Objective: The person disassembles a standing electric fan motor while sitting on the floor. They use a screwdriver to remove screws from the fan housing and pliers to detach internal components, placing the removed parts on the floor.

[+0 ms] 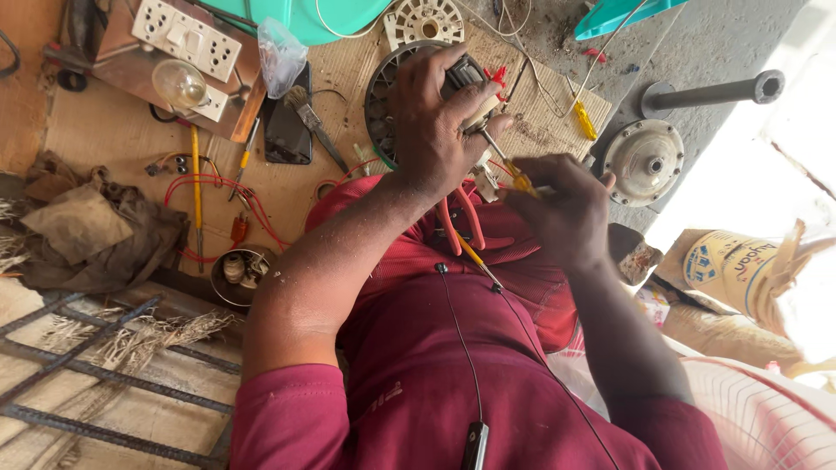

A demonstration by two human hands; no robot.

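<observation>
Hands first: our left hand (435,113) clamps down over the dark round fan motor housing (383,96), fingers curled around its top part, apparently to keep it from turning while we work on it. Our right hand (566,209) is closed around the yellow handle of a screwdriver (505,161), whose thin shaft runs up and left to the housing just under the left fingers, so the tool meets the part right where the grip steadies it. Housing sits on a cardboard-covered tabletop (113,130), close to our chest, within easy reach of both hands. Red-handled pliers (466,222) lie on our maroon shirt just below the left wrist, probably parked there for quick pick-up. Around the work we see a phone (287,130) face-down, a small brush (313,126) beside it, a white switchboard with a bulb (187,52) at upper left, red wires (222,187) looping toward a small metal bowl (242,271) of bits, and a second yellow screwdriver (585,122) to the right of the housing. Farther right a round metal motor cover (643,159) rests flat on the concrete, well apart from the hands, with a dark metal shaft (714,91) beyond it. Rags (87,231) are bunched at the left edge.
</observation>
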